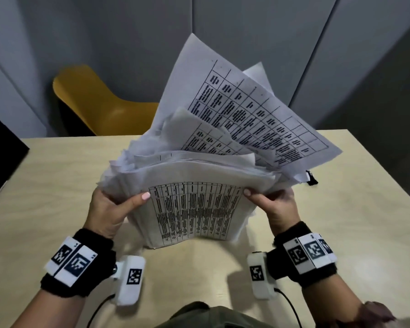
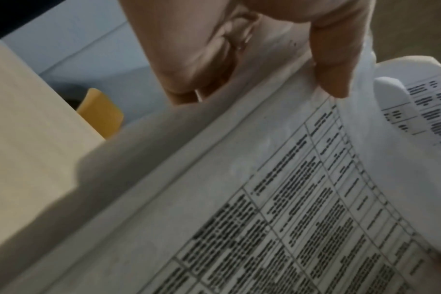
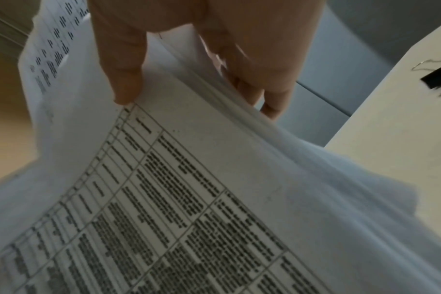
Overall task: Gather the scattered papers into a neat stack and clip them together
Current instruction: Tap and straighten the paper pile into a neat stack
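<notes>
While the papers [image 1: 194, 209] stood gathered but ragged on the tabletop [image 1: 57, 185], held upright between both hands, thumbs in front: left hand [image 1: 109, 209] gripping one side, right hand [image 1: 277, 207] the other. Gathering judged mostly done; squaring and clipping left. Printed tables on white sheets, upper ones splayed and flopping back. Binder clip [image 1: 311, 178] lying untouched just beyond the sheets' right edge.

From the left wrist, fingers [image 2: 338, 65] curled around the bundle's edge [image 2: 239, 139], sheets thick and uneven.

From the right wrist, thumb [image 3: 123, 79] pressed on the front sheet [image 3: 189, 199], clip [image 3: 438, 76] apart on the tabletop [image 3: 390, 159].
</notes>
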### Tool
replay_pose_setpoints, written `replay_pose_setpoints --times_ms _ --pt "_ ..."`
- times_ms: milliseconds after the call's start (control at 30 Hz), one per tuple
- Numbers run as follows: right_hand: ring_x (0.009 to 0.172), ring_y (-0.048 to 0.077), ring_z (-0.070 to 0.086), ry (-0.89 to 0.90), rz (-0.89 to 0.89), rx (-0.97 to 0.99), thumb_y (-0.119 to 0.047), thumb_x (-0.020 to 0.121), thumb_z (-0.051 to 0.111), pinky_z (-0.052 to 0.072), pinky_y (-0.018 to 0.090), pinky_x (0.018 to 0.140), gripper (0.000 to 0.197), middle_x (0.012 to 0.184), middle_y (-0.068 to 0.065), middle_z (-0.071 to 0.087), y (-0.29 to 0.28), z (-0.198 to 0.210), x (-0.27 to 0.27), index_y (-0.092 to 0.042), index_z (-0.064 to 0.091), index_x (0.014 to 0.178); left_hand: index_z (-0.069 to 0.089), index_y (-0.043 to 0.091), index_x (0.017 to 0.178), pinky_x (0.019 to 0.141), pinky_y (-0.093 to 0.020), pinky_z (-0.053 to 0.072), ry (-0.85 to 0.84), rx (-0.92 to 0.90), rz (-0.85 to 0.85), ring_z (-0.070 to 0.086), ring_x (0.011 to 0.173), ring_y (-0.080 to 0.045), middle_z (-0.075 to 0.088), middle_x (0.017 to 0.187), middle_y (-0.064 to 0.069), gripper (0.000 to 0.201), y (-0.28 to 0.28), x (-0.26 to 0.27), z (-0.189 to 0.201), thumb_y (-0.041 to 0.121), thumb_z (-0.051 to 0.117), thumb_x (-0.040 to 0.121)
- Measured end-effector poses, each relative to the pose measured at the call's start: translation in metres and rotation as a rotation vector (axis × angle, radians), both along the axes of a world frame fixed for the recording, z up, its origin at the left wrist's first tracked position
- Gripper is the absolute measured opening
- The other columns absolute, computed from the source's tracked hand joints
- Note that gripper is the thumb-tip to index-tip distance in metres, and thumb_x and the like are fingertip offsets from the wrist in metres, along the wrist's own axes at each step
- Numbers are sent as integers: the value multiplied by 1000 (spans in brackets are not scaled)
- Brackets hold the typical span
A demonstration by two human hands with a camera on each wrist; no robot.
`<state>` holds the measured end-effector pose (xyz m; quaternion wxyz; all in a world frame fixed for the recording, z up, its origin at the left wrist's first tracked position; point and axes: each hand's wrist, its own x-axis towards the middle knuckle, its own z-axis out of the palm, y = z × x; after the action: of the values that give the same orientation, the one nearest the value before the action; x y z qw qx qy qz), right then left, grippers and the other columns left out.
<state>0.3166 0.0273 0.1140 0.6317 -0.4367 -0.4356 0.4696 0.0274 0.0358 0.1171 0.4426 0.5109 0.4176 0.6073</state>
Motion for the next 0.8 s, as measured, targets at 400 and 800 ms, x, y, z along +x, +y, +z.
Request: replay_pose_setpoints --times_ms 400,800 --pt "67 0 68 23 0 -61 20 69 63 54 14 59 34 67 -14 73 13 -1 -4 -10 60 85 71 23 76 55 -17 55 -538 -131 139 69 66 -5 75 76 6 38 9 -3 -2 21 40 97" --pt "74 12 70 99 80 -63 -44 34 90 58 25 68 52 76 -2 75 21 -11 0 -19 76 77 63 16 85 54 -14 50 -505 -376 122 62 55 -6 70 65 5 6 3 -19 -51 12 61 81"
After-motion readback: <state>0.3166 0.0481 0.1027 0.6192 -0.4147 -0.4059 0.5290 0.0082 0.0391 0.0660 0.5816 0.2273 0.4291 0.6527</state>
